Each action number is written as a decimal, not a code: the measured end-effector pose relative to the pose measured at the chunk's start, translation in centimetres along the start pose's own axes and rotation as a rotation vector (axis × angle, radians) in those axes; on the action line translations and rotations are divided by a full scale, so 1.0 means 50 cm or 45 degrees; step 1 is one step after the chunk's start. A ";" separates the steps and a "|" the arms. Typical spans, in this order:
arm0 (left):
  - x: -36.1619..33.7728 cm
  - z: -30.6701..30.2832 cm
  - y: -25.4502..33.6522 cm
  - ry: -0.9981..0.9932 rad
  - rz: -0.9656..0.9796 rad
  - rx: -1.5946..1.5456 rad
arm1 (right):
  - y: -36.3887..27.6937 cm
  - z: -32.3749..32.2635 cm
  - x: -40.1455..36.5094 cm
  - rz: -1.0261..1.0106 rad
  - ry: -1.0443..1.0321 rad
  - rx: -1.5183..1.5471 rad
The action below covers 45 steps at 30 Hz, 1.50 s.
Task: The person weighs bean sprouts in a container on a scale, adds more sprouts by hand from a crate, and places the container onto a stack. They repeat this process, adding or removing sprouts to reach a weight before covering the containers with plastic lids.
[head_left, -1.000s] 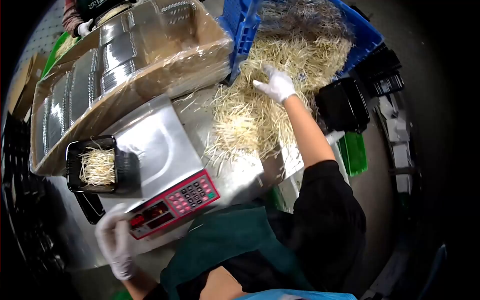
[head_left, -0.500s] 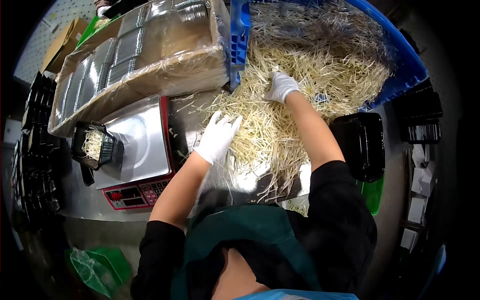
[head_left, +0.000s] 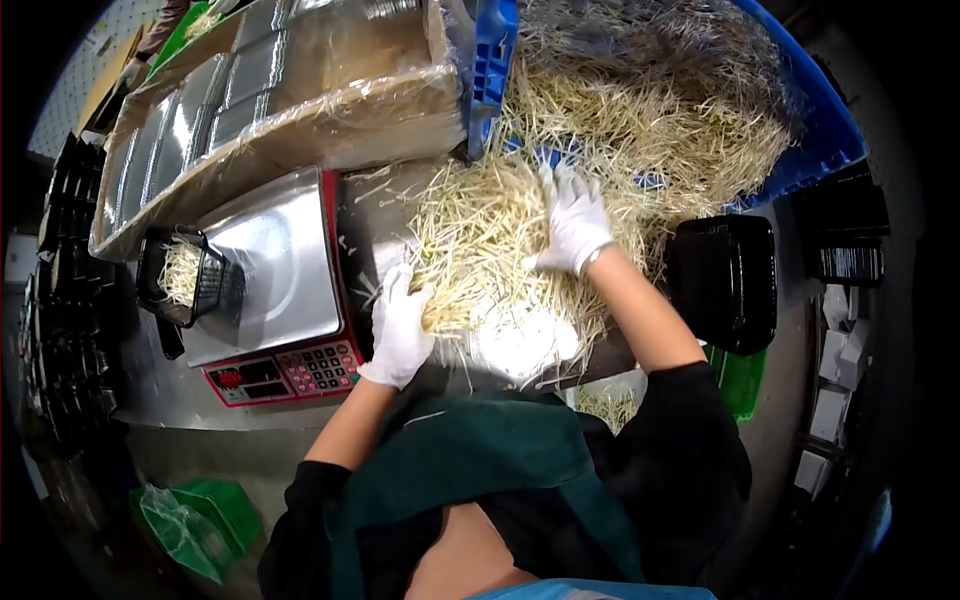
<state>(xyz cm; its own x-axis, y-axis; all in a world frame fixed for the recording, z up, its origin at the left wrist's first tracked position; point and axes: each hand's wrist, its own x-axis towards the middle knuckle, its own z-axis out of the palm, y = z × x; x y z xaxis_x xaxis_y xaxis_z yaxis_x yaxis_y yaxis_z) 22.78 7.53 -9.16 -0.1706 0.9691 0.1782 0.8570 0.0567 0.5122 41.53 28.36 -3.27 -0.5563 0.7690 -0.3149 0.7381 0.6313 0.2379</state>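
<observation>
Two white-gloved hands are working at a loose pile of pale bean sprouts [head_left: 480,225] on a metal table. The right hand [head_left: 578,228] is spreading its fingers over the sprouts at the pile's right side. The left hand [head_left: 402,335] is resting against the near left edge, fingers extended and slightly apart; whether it is pinching any strands, I cannot tell. The pile is now lying between the hands, so both are touching it. Beyond the right hand, a blue crate [head_left: 832,135] is holding more sprouts. Left of the left hand, a partly filled black tray [head_left: 209,285] is sitting on a scale [head_left: 290,250]. Black trays [head_left: 728,285] are standing right of the right hand.
</observation>
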 end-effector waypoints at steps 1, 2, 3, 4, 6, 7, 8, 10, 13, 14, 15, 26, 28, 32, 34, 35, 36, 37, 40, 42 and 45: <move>-0.001 -0.002 0.003 -0.008 -0.006 -0.005 | 0.005 -0.012 0.013 0.027 -0.002 -0.040; 0.009 -0.002 0.004 0.015 0.078 0.033 | 0.026 -0.037 0.037 0.022 -0.219 0.078; 0.023 -0.003 0.007 0.044 0.165 0.070 | 0.046 -0.034 0.062 0.029 -0.211 0.071; 0.034 -0.006 0.016 0.083 0.228 0.067 | 0.066 -0.023 0.078 -0.055 -0.182 0.131; 0.039 -0.012 0.037 0.040 0.235 -0.010 | 0.094 -0.025 0.072 -0.124 -0.154 0.192; 0.044 -0.016 0.048 0.000 0.232 -0.079 | 0.109 -0.073 0.051 -0.039 -0.259 0.435; 0.045 -0.026 0.061 -0.019 0.294 -0.059 | 0.121 -0.110 0.033 0.044 -0.361 0.679; 0.046 -0.067 0.105 -0.059 0.481 0.058 | 0.132 -0.137 -0.010 -0.145 -0.043 0.529; 0.035 -0.050 0.126 -0.045 0.756 0.147 | 0.067 -0.221 -0.061 -0.189 -0.459 0.590; 0.033 -0.038 0.125 0.124 0.831 0.188 | 0.021 -0.219 -0.071 -0.210 -0.524 0.556; 0.030 -0.022 0.120 0.295 0.904 0.226 | -0.010 -0.201 -0.077 -0.232 -0.590 0.523; 0.182 0.047 0.107 -0.557 0.629 0.383 | -0.019 0.076 -0.159 -0.457 0.308 0.255; 0.195 0.037 0.113 -0.508 0.572 0.386 | 0.026 0.061 -0.110 -0.308 0.147 0.258; 0.204 -0.005 0.094 -0.167 0.307 -0.098 | 0.130 -0.008 -0.123 -0.180 0.279 0.190; 0.233 -0.016 0.061 -0.296 -0.083 -0.326 | 0.169 -0.008 -0.134 -0.064 0.280 0.260; 0.230 -0.004 0.038 -0.290 -0.226 -0.078 | 0.176 -0.005 -0.135 -0.008 0.244 0.280; 0.231 -0.002 0.034 -0.422 -0.346 0.101 | 0.177 0.008 -0.125 -0.074 0.169 0.364; 0.236 -0.003 0.030 -0.547 -0.464 0.284 | 0.171 0.021 -0.114 0.001 -0.158 0.485; 0.198 0.009 0.021 -0.731 -0.470 0.256 | 0.127 0.050 -0.193 -0.092 -0.058 0.327; 0.153 0.022 0.029 -0.750 -0.375 0.305 | 0.079 0.100 -0.255 -0.169 -0.062 0.230; 0.155 0.054 0.033 -0.551 -0.188 0.298 | 0.072 0.124 -0.259 -0.241 -0.101 0.176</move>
<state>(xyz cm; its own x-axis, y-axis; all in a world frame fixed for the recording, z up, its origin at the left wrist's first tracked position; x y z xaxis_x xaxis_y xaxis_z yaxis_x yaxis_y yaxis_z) 24.19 15.81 -9.20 -0.1232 0.9545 -0.2714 0.9334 0.2044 0.2949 53.78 20.04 -4.04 -0.6618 0.6245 -0.4148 0.6717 0.7396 0.0418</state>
